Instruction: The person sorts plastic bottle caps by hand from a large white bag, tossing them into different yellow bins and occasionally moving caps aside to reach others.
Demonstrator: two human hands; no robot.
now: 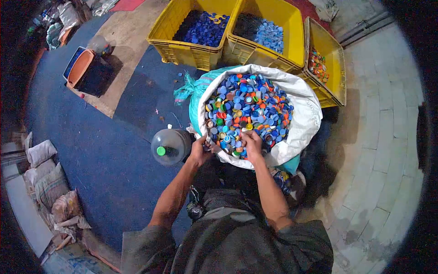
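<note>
A white sack (303,98) stands in front of me, its mouth rolled back around a heap of mixed plastic bottle caps (260,107), mostly blue with some orange, green, yellow and white. My right hand (252,142) reaches over the near part of the heap, thumb and fingers pinched together at a small whitish cap. At the sack's near left rim is my left hand (199,150), its fingers curled inward; what they hold is hidden. Just left of that hand stands a large clear plastic jug (169,147) with a green cap (161,151).
Beyond the sack stand yellow crates (191,54) holding dark blue, light blue and orange caps. A teal sack (197,91) bulges beside the white one. An orange tub (81,65) lies at the upper left. Stuffed sacks (48,182) line the left edge.
</note>
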